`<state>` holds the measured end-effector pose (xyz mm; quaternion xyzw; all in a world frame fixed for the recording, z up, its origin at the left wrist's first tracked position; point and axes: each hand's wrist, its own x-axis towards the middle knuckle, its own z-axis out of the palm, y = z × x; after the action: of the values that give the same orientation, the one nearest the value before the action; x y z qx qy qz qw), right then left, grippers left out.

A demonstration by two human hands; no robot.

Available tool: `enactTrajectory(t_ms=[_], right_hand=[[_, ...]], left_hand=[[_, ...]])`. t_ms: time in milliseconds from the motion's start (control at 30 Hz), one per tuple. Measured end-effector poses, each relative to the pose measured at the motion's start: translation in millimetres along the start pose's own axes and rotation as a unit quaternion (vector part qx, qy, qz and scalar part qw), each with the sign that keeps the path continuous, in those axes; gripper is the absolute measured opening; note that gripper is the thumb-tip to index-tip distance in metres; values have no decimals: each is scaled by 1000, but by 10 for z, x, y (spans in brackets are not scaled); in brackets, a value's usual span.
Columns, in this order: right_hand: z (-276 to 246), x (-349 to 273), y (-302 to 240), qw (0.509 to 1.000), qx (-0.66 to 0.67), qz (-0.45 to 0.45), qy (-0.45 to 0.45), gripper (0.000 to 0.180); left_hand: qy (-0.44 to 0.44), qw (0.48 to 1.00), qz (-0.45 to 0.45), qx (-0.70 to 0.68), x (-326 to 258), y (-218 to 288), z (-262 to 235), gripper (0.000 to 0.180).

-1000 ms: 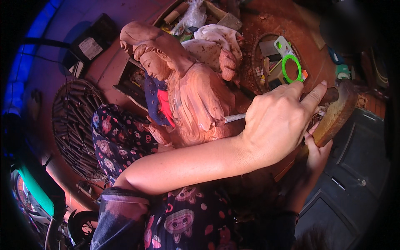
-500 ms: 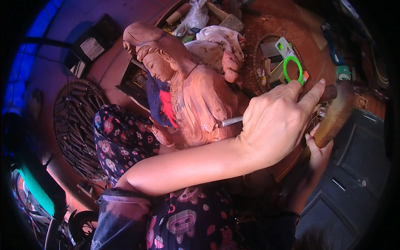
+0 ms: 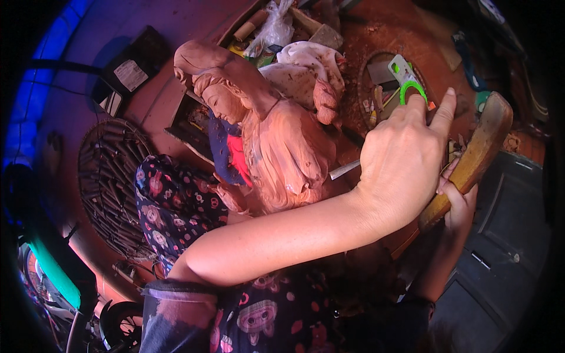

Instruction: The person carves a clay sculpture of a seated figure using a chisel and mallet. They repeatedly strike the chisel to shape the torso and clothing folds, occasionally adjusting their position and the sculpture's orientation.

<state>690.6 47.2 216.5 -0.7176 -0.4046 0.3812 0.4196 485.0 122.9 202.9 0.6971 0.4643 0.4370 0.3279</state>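
Reddish wood forms the carved figure point(image 3: 276, 147), lying just left of the left hand point(image 3: 406, 165), whose fingers close on a thin metal chisel point(image 3: 344, 170) touching it. Right hand point(image 3: 456, 203), fingers wrapped round a wooden mallet point(image 3: 471, 159), sits just right.

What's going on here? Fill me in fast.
A person is carving a wooden statue of a robed figure that leans across their lap. The left hand grips a chisel whose metal blade points at the statue's side. The right hand holds a wooden mallet raised beside it. A round tray of tools sits to the left, and a green-handled tool lies beyond the hands.
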Motion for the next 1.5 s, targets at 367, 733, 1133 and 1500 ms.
enactTrajectory(t_ms=[367, 733, 1133, 1500], right_hand=[[129, 0, 185, 999, -3, 5, -36, 33], [181, 45, 141, 998, -21, 16, -54, 36], [95, 589, -85, 979, -140, -11, -148, 54], [24, 546, -127, 987, -127, 15, -102, 54]], left_hand=[[4, 998, -65, 17, 33, -114, 25, 63], [16, 994, -90, 62, 52, -222, 40, 62], [26, 992, -87, 90, 37, -253, 34, 59], [34, 994, -66, 76, 8, -237, 34, 58]])
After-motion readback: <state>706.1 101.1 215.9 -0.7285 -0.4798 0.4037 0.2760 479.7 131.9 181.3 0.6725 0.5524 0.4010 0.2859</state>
